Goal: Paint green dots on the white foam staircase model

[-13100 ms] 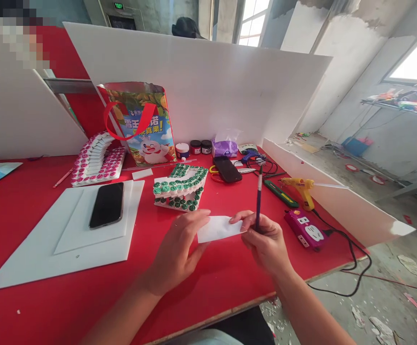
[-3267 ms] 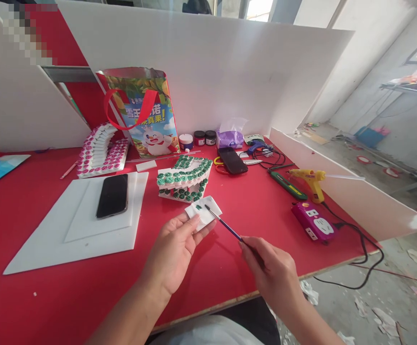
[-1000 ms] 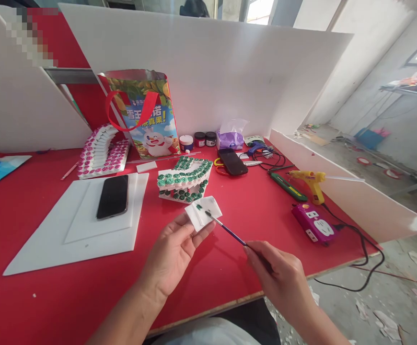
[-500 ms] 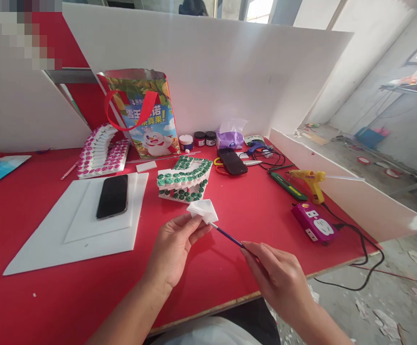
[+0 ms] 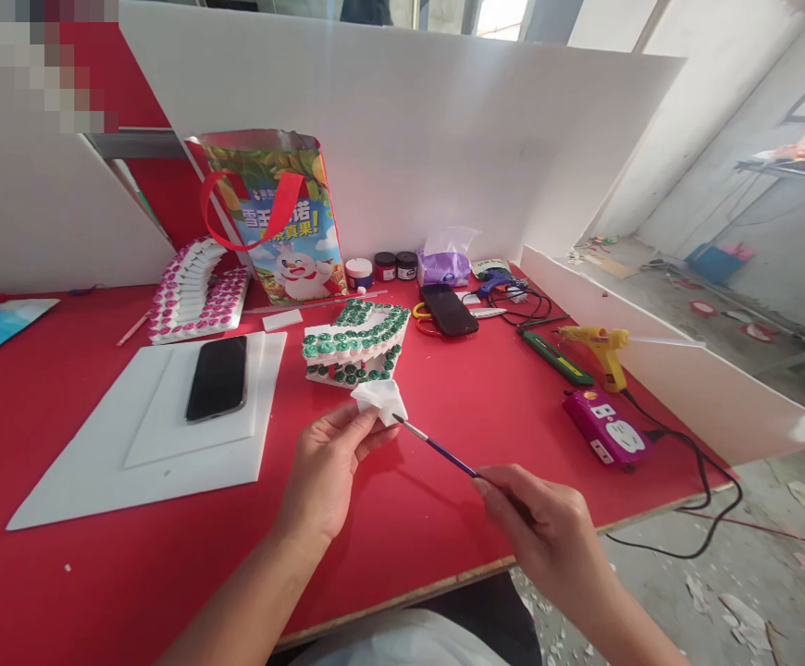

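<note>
A craft workshop: glue gun (image 5: 602, 344), littered floor (image 5: 722, 550) (bare concrete).

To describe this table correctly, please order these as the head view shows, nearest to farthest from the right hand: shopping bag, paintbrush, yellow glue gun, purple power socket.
From the right hand:
1. Paintbrush: held in this hand.
2. Purple power socket: beyond it, to the right.
3. Yellow glue gun: behind the socket.
4. Shopping bag: at the back, left.

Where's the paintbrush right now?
In the head view, the paintbrush is just below and right of the middle, in the right hand, its bristles by the white tissue that the left hand holds.
</note>
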Available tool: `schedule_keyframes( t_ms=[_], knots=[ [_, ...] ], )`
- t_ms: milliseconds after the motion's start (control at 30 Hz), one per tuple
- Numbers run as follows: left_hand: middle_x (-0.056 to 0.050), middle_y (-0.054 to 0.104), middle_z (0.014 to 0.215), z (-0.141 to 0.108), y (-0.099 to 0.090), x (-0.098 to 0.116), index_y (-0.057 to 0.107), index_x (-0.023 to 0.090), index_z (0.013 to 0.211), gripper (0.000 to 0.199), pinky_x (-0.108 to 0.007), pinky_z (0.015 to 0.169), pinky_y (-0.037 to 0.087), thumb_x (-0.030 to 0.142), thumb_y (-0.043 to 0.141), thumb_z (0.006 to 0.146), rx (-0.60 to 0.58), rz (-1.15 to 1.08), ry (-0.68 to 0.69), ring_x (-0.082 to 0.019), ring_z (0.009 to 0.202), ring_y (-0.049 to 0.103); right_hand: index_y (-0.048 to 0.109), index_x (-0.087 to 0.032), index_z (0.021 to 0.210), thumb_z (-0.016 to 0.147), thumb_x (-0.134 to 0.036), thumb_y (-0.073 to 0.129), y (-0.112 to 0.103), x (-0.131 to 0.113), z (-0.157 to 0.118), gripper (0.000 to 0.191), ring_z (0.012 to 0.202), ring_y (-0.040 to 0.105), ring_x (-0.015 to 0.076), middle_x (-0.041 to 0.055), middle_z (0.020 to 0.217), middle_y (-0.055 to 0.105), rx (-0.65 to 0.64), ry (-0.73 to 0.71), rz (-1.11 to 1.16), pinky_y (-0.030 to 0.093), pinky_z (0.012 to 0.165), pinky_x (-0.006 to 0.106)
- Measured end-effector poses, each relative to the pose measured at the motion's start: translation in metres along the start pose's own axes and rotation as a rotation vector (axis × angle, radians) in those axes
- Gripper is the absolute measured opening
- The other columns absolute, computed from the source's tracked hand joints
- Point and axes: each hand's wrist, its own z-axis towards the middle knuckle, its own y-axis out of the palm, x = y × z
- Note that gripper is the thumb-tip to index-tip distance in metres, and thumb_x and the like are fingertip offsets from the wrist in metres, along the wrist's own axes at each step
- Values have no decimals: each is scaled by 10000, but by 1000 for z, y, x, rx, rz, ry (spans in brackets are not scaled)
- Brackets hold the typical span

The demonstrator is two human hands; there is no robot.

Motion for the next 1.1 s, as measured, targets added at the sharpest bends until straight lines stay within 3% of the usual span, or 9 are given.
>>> schedule_keyframes(
  t_ms=[233,367,467,600,700,833,900,1000,1100],
  knots=[
    [-76,803,926,-2,-1,-3,785,161,911,311,-419,878,618,369,887,702,-80,38,-17,-261,858,776,669,-183,810,965,-582,510,-2,4,0,457,463,416,110,-4,534,545,-56,301,306,346,435,232],
    [-66,792,819,-9,4,-1,767,174,889,261,-357,801,617,425,789,819,-206,339,62,-249,787,774,679,-171,931,817,-669,672,2,2,16,511,525,397,109,-29,598,476,60,407,431,338,462,235],
    [-65,801,885,-15,8,0,788,202,934,203,-295,792,597,389,730,879,-330,521,120,-239,848,766,664,-163,1071,653,-639,823,11,-3,32,653,534,364,103,-69,584,411,17,419,533,335,479,234],
    [-53,809,980,-19,10,1,806,236,1025,215,-273,801,581,374,744,871,-397,581,99,-244,924,754,659,-159,836,668,-609,820,27,-5,40,507,540,339,85,-48,597,438,-14,455,642,302,467,223],
    [-78,805,1059,-15,7,2,805,213,1065,275,-317,931,564,403,739,877,-421,412,-31,-263,1028,739,601,-164,704,659,-584,831,29,-4,39,481,503,288,59,-43,588,454,33,521,730,232,425,213],
    [-167,733,1264,-8,-1,5,786,122,1116,500,-429,1135,455,551,601,936,-437,-89,-349,-322,1285,626,588,-171,706,564,-494,910,18,4,41,478,455,260,35,-83,536,402,207,630,887,211,402,192],
    [-189,668,1363,-5,-7,5,771,93,1152,605,-449,1192,387,601,501,966,-495,-266,-427,-328,1386,533,564,-181,697,533,-434,938,11,8,43,480,445,250,27,-104,513,354,258,666,963,199,391,173],
    [-181,563,1485,-4,-15,5,719,100,1264,750,-472,1229,312,717,446,935,-667,-399,-386,-344,1483,393,519,-196,675,503,-382,958,5,11,44,507,433,213,16,-127,498,292,241,723,1048,158,369,149],
    [-187,460,1565,-6,-20,6,612,101,1402,975,-519,1229,281,816,640,740,-977,-436,-318,-408,1525,266,478,-203,641,462,-352,978,4,11,44,551,425,195,7,-131,487,284,232,775,1092,139,359,141]
  ],
)
